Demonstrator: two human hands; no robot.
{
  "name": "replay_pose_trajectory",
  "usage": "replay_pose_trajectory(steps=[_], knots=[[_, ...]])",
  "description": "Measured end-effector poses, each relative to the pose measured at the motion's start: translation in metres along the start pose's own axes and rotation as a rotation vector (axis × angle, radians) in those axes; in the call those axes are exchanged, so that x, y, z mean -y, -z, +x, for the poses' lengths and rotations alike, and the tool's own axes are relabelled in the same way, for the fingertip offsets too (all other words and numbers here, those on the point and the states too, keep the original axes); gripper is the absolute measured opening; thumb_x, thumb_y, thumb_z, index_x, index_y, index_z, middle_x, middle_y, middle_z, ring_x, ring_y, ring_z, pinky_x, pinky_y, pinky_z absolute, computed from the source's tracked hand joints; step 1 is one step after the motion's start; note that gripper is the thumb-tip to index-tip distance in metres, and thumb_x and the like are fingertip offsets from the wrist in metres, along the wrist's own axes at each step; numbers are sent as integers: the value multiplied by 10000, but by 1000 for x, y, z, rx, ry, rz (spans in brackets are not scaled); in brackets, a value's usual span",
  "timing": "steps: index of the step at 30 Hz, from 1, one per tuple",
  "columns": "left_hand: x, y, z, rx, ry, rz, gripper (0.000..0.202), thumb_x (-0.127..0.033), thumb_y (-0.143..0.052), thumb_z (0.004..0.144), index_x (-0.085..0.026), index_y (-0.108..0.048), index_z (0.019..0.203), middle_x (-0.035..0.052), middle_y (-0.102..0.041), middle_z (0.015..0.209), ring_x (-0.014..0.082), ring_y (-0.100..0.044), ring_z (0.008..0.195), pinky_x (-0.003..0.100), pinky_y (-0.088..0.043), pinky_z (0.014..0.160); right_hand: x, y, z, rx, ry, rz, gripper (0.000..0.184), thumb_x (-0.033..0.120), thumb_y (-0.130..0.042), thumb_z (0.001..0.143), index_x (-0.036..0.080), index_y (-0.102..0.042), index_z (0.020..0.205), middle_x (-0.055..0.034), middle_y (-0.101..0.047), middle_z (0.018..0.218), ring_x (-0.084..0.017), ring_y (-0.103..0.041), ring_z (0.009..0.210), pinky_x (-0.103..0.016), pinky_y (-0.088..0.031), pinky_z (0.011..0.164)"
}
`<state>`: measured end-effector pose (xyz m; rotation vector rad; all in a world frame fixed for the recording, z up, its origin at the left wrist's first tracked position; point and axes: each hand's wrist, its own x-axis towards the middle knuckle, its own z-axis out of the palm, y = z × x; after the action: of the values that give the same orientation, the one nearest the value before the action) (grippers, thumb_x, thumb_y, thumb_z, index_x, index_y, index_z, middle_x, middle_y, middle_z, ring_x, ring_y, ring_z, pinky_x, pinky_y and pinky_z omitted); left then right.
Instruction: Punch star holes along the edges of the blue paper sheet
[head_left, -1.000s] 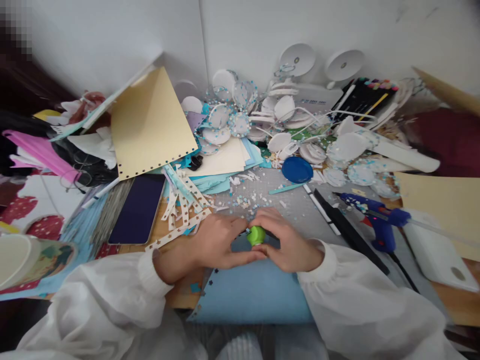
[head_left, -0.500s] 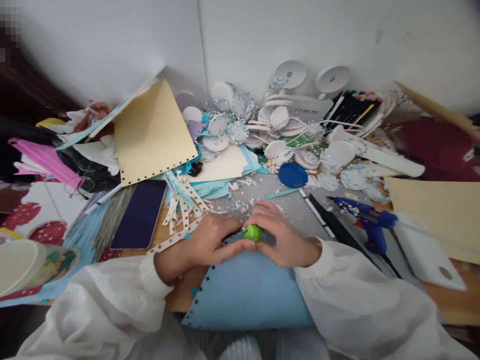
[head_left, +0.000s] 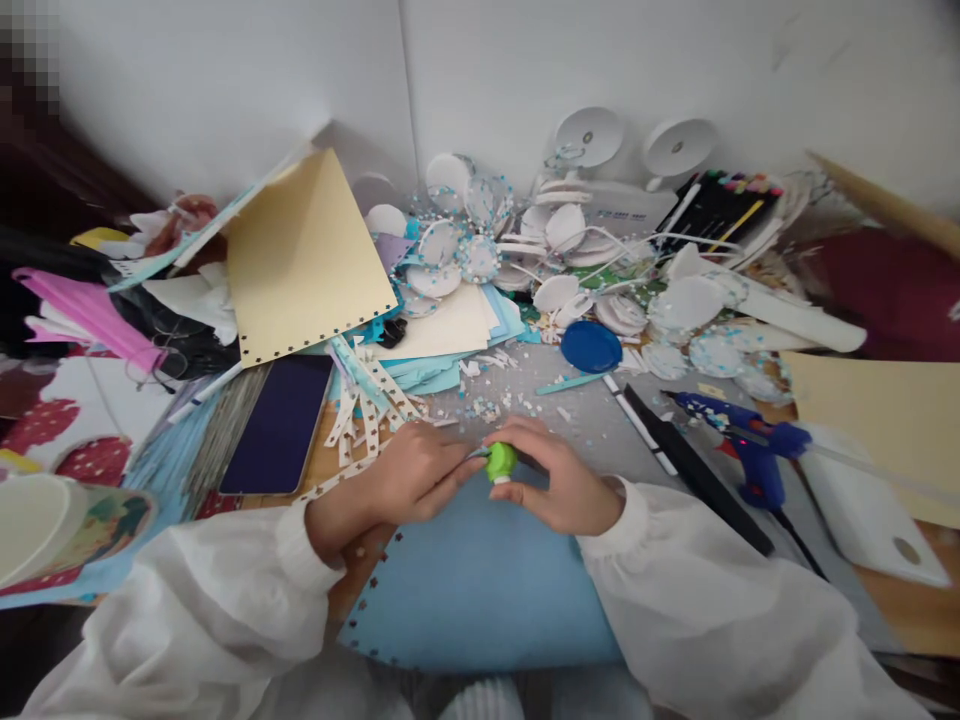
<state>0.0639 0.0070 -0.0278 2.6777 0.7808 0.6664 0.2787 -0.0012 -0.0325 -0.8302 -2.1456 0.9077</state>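
My right hand (head_left: 559, 478) is closed around a small lime-green craft punch (head_left: 501, 460), thumb below and fingers above. My left hand (head_left: 420, 470) pinches the upper edge of a light blue sheet of paper (head_left: 487, 590), its fingertips close against the punch. Small flower- or star-shaped holes run along the sheet's left and lower edges. The sheet slopes down over the table's front edge towards my lap. Whether its edge sits inside the punch's slot is hidden by my fingers.
Left lie a dark phone (head_left: 277, 425), punched paper strips (head_left: 367, 415) and a paper cup (head_left: 52, 530). A punched cream sheet (head_left: 307, 260) leans behind them. Right are a blue glue gun (head_left: 750, 440) and a black pen-like tool (head_left: 697, 480). Ahead sit a blue lid (head_left: 592, 346), scattered confetti and white discs.
My hands and the punch have shifted slightly, and the punch has tilted so its white underside shows. The blue sheet has moved a little left.
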Motion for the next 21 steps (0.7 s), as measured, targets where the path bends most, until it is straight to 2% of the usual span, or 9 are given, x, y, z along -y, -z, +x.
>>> replay_pose_trajectory(steps=[9, 15, 21], knots=[[1, 0, 0, 19, -58, 7, 308, -244, -349, 960, -166, -527, 721, 29, -568, 617, 154, -516, 542, 295, -340, 541, -2, -3, -1, -28, 12, -14, 316, 404, -643, 837, 201, -564, 1065, -94, -607, 960, -235, -559, 935, -394, -434, 846], [-1, 5, 0, -28, -114, 25, 330, -204, -359, 945, -173, -483, 640, 21, -529, 567, 153, -488, 519, 307, -304, 531, 0, 7, 2, -56, -35, 134, 309, 446, -649, 828, 186, -603, 988, -54, -600, 859, -185, -558, 799, -341, -456, 768], [-1, 6, 1, -26, -99, 28, 335, -221, -356, 947, -182, -462, 631, 12, -516, 557, 147, -472, 507, 303, -305, 528, 1, 8, 3, -7, 16, 84, 314, 411, -679, 808, 171, -609, 999, -65, -585, 859, -197, -547, 808, -349, -447, 760]])
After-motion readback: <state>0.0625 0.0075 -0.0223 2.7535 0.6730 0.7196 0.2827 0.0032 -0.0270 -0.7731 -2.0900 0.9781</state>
